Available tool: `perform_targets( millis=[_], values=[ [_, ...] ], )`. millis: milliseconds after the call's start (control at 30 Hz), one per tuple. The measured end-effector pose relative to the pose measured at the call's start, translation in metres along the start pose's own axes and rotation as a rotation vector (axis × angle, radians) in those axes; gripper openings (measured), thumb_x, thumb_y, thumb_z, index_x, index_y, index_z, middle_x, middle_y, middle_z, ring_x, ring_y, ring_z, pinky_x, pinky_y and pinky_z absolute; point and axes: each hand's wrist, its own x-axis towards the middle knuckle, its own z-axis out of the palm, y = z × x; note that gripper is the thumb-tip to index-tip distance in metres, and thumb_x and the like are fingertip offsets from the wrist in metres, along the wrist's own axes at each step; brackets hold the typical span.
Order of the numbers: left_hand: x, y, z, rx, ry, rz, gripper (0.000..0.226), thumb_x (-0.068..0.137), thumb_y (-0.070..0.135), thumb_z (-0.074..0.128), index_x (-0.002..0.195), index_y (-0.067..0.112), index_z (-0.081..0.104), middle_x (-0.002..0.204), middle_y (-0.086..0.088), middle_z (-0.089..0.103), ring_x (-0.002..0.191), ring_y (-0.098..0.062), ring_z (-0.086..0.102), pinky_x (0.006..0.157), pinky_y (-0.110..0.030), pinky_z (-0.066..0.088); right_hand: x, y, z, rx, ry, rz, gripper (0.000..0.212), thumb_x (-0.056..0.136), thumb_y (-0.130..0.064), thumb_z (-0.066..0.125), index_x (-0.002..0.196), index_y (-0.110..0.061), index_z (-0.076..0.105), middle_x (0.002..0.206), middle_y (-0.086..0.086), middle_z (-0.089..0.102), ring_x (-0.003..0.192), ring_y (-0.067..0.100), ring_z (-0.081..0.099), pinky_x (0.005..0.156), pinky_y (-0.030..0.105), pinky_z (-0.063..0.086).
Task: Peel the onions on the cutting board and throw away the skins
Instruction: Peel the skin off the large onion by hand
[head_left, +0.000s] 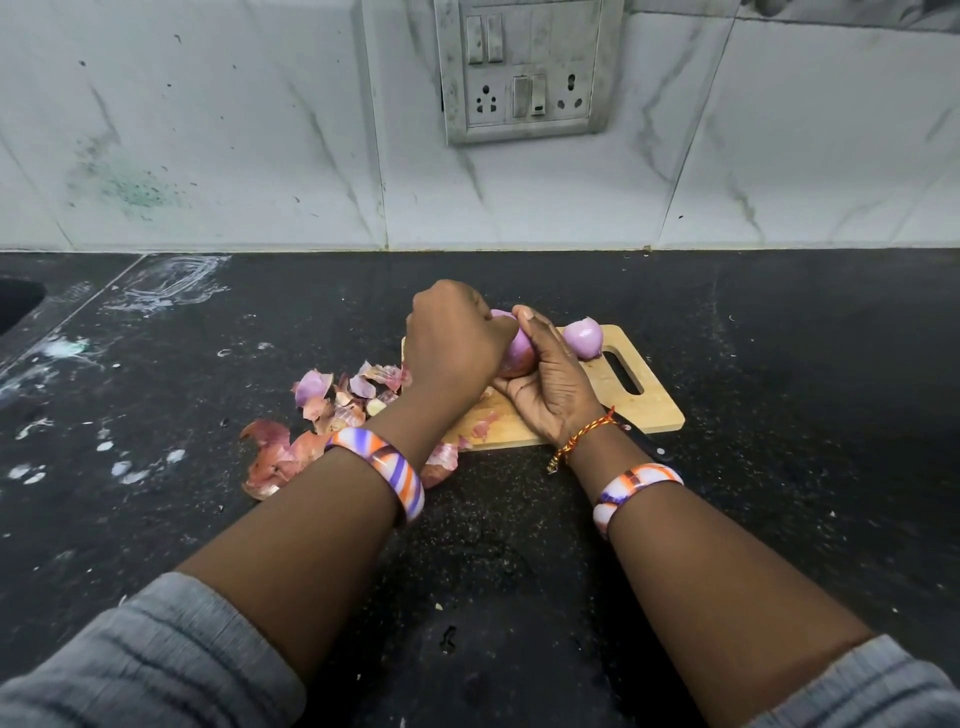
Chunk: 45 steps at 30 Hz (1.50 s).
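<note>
A speckled black stone counter (779, 364) meets marbled wall tiles. Papery pink skins (322, 415) lie heaped left of the wooden cutting board (649, 405). The left hand (452, 343) and right hand (550, 384) both curl around a glossy onion (519, 353); another peeled onion (584, 339) rests on the board.

left grip (457, 338) curled knuckles-up; right grip (545, 384) cupped beside it, thumb raised; forearms converge.

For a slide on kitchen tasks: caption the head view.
Both hands, left and right, hold an onion over the cutting board, skins piled beside it.
</note>
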Motion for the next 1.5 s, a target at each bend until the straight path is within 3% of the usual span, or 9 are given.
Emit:
perform_targets(
  millis=[333, 500, 633, 733, 900, 1033, 1133, 1300, 1500],
  values=[
    [0.004, 0.003, -0.002, 0.225, -0.061, 0.06, 0.039, 0.079, 0.02, 0.06, 0.051, 0.013, 0.034, 0.054, -0.002, 0.035, 0.053, -0.021, 0.039, 0.044, -0.024, 0.021, -0.002, 0.0, 0.003, -0.005, -0.023, -0.011, 0.007, 0.093, -0.009, 0.052, 0.09, -0.012, 0.059, 0.085, 0.008, 0.072, 0.079, 0.019, 0.067, 0.081, 0.047, 0.051],
    [0.014, -0.021, -0.005, 0.101, -0.076, -0.055, 0.038, 0.074, 0.019, 0.063, 0.047, 0.009, 0.039, 0.047, -0.002, 0.036, 0.044, -0.016, 0.036, 0.045, -0.023, 0.028, -0.003, -0.002, 0.005, 0.04, 0.004, -0.014, 0.007, 0.091, -0.01, 0.055, 0.086, -0.014, 0.059, 0.082, 0.008, 0.07, 0.072, 0.019, 0.068, 0.073, 0.045, 0.054],
    [0.021, -0.04, -0.007, -0.146, -0.102, -0.131, 0.024, 0.077, 0.013, 0.063, 0.056, 0.001, 0.059, 0.055, -0.009, 0.056, 0.055, -0.016, 0.05, 0.052, -0.02, 0.041, -0.001, -0.001, 0.004, 0.003, 0.067, -0.018, 0.003, 0.09, -0.017, 0.057, 0.089, -0.017, 0.059, 0.106, 0.013, 0.062, 0.086, 0.025, 0.063, 0.072, 0.045, 0.054],
    [0.016, -0.034, -0.006, -0.332, -0.14, -0.046, 0.007, 0.078, 0.013, 0.069, 0.083, 0.009, 0.066, 0.076, 0.0, 0.064, 0.07, -0.011, 0.058, 0.068, -0.022, 0.049, -0.001, -0.002, 0.004, 0.031, 0.056, -0.001, 0.01, 0.093, -0.022, 0.052, 0.088, -0.018, 0.059, 0.107, 0.015, 0.063, 0.084, 0.025, 0.064, 0.07, 0.042, 0.055],
    [0.008, -0.032, 0.005, -0.189, -0.218, 0.275, 0.04, 0.072, 0.014, 0.075, 0.11, 0.021, 0.065, 0.106, -0.005, 0.057, 0.088, -0.01, 0.055, 0.079, -0.011, 0.045, 0.0, -0.001, 0.001, 0.098, 0.034, 0.051, 0.025, 0.095, -0.034, 0.047, 0.107, -0.014, 0.057, 0.104, 0.015, 0.061, 0.087, 0.025, 0.061, 0.065, 0.04, 0.058],
    [0.008, -0.032, 0.008, -0.09, -0.134, 0.421, 0.029, 0.075, 0.009, 0.07, 0.103, 0.018, 0.071, 0.103, -0.007, 0.053, 0.095, -0.019, 0.054, 0.079, -0.031, 0.048, 0.0, -0.001, 0.002, 0.16, 0.028, 0.098, 0.042, 0.095, -0.04, 0.044, 0.119, -0.006, 0.052, 0.101, 0.017, 0.062, 0.08, 0.023, 0.065, 0.056, 0.039, 0.058],
    [0.012, -0.026, 0.004, -0.061, -0.14, 0.467, 0.017, 0.074, 0.008, 0.07, 0.09, 0.014, 0.073, 0.1, -0.008, 0.054, 0.09, -0.022, 0.055, 0.075, -0.037, 0.05, 0.002, -0.001, 0.002, 0.125, 0.053, 0.106, 0.045, 0.096, -0.044, 0.041, 0.115, -0.005, 0.053, 0.102, 0.019, 0.062, 0.087, 0.026, 0.064, 0.069, 0.049, 0.056],
    [0.027, -0.022, 0.001, -0.005, -0.258, 0.524, 0.035, 0.08, 0.008, 0.065, 0.114, 0.016, 0.065, 0.094, -0.005, 0.055, 0.083, -0.012, 0.05, 0.074, -0.021, 0.037, 0.001, -0.002, 0.005, 0.06, 0.066, 0.087, 0.041, 0.097, -0.044, 0.037, 0.098, -0.008, 0.057, 0.083, 0.014, 0.07, 0.076, 0.024, 0.067, 0.071, 0.044, 0.055],
    [0.044, -0.014, -0.009, 0.021, -0.364, 0.557, 0.012, 0.081, 0.006, 0.065, 0.09, 0.006, 0.072, 0.081, -0.003, 0.064, 0.064, -0.006, 0.05, 0.056, -0.005, 0.032, -0.001, -0.003, 0.01, -0.043, 0.079, 0.111, 0.04, 0.098, -0.043, 0.037, 0.098, -0.008, 0.056, 0.095, 0.016, 0.063, 0.083, 0.027, 0.062, 0.061, 0.04, 0.057]
  ],
)
